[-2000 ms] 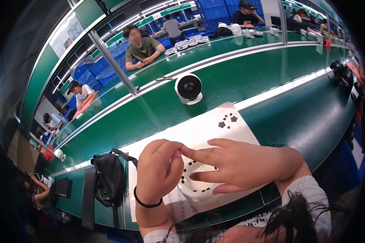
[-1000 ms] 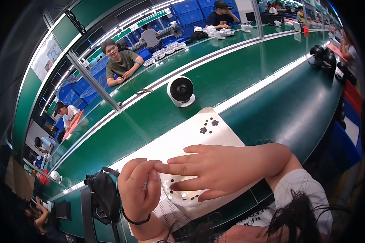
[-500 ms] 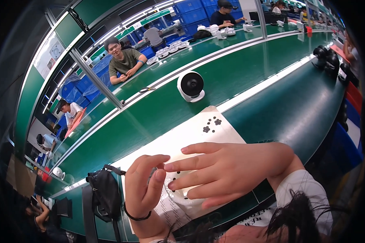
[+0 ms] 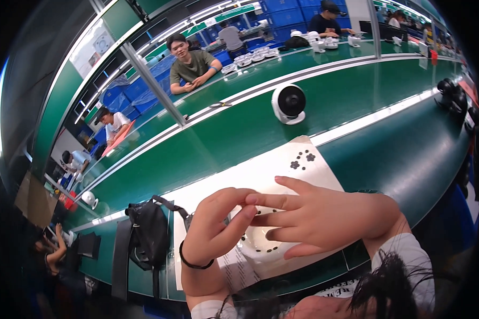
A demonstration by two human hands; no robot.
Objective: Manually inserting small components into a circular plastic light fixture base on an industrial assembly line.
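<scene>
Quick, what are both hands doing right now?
Left hand: curled, fingertips pinching something too small to tell.
Right hand: fingers extended, meeting the left over the white tray.

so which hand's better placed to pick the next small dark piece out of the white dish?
Probably the left hand: its thumb and forefinger are already pinched together just above the white dish, next to the small dark pieces. The right hand lies flat across the dish, fingers spread.

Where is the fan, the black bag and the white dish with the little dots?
fan (image 4: 289, 103), head view, on its dark round front.
black bag (image 4: 148, 238), head view, on its body.
white dish (image 4: 253, 245), head view, on its inside, below the fingers.
</scene>
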